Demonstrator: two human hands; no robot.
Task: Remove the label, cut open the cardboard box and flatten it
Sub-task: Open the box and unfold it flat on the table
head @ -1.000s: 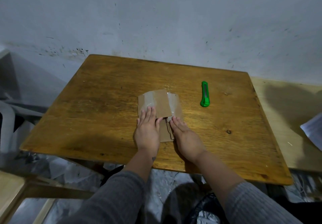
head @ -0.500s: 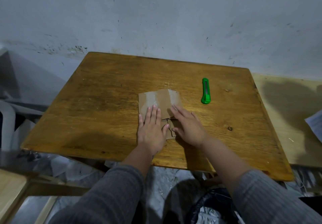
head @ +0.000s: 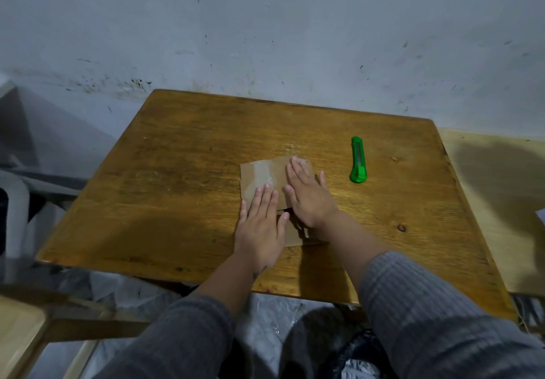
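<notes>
A small brown cardboard box (head: 262,176) lies flat on the wooden table (head: 177,172), with shiny clear tape across its far half. My left hand (head: 261,228) rests palm down on its near left part, fingers together and extended. My right hand (head: 309,199) lies palm down across its right side, fingertips at the far edge. Neither hand grips anything. Much of the near half of the cardboard is hidden under my hands. A green utility knife (head: 358,160) lies on the table to the right of the cardboard, apart from both hands.
A grey stained wall (head: 265,39) stands right behind the table. A paler wooden surface (head: 501,201) adjoins the table on the right, with a white sheet at its edge. Crumpled plastic (head: 265,319) lies on the floor below. A light wooden frame (head: 29,334) sits at lower left.
My right hand has slid forward over the cardboard, from its near edge to its far right part. My left hand has stayed almost still, and the cardboard lies flatter.
</notes>
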